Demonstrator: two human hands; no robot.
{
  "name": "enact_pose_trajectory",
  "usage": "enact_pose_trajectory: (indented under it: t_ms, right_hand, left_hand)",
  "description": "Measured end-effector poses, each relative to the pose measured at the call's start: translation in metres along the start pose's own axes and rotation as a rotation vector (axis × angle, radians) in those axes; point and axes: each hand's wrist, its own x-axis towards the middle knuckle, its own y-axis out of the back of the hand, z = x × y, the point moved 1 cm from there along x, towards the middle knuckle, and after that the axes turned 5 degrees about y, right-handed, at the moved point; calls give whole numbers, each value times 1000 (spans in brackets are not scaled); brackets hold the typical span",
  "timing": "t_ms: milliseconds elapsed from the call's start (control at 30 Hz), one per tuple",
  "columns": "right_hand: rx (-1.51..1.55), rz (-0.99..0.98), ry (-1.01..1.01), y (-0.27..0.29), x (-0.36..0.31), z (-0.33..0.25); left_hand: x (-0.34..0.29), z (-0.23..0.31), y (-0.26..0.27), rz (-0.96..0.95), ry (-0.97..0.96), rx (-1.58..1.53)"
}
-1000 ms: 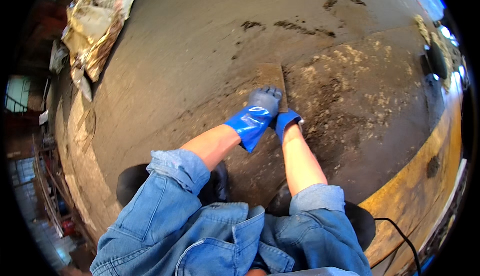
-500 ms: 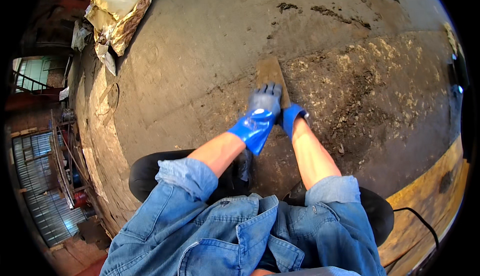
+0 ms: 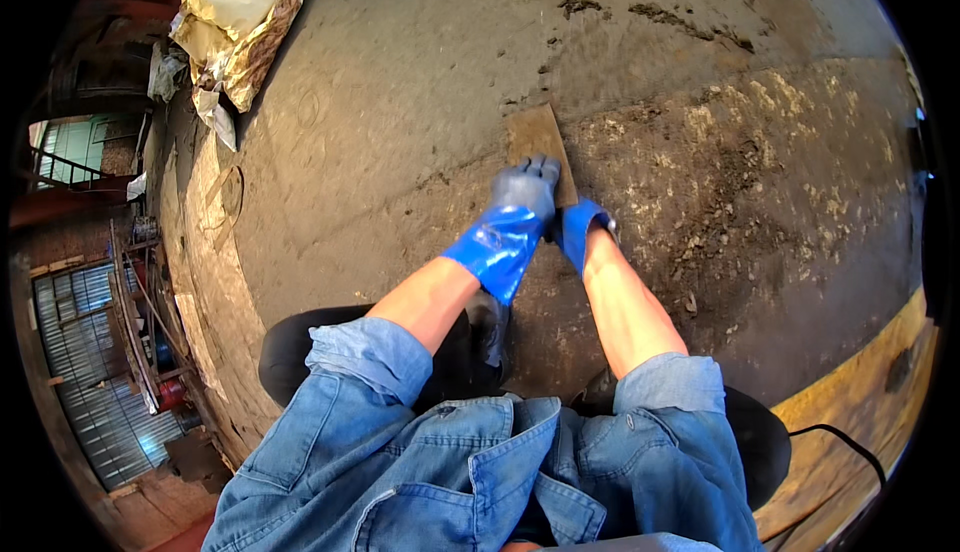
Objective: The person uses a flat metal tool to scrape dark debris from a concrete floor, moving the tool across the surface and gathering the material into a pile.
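Note:
A flat metal trowel (image 3: 537, 132) with a rectangular, mud-coloured blade lies against the wet grey surface in front of me. My left hand (image 3: 522, 190), in a blue rubber glove darkened over the fingers, is bent over the blade with its fingers together. Close beside it, my right hand (image 3: 577, 228), in a matching glove, is at the trowel's near end. Its fingers and the trowel's handle are mostly hidden under the blade and my left hand. Smooth grey mortar (image 3: 390, 102) spreads beyond the trowel, while a rough, crumbly patch (image 3: 720, 172) lies to its right.
A torn, dirty bag (image 3: 235, 27) lies at the far left. Dark ridges of mortar (image 3: 690, 27) rise at the far right. Yellowish boards (image 3: 850, 412) with a black cable (image 3: 850, 440) border the lower right. Wooden framing and corrugated sheets (image 3: 85, 352) stand along the left.
Both hands and the trowel have shifted slightly, the left hand a little leftward. The trowel's blade has turned a little. The view itself has moved slightly too.

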Motion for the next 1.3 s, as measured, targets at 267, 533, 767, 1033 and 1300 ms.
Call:
enact_pose_trajectory:
  t_ms: [267,533,767,1033,1300]
  right_hand:
    - [-6,-46,-109,4,59,18]
    - [-2183,-400,343,3,94,28]
    - [-1066,-228,587,45,165,55]
    - [-329,22,103,-4,90,-2]
    - [-254,24,113,-2,121,5]
  left_hand:
    - [43,-30,-10,105,61,-85]
    - [35,-43,26,-17,49,-60]
    - [49,-29,28,13,-32,44]
    - [76,-43,30,-108,11,-17]
    - [83,-52,61,-127,-38,-25]
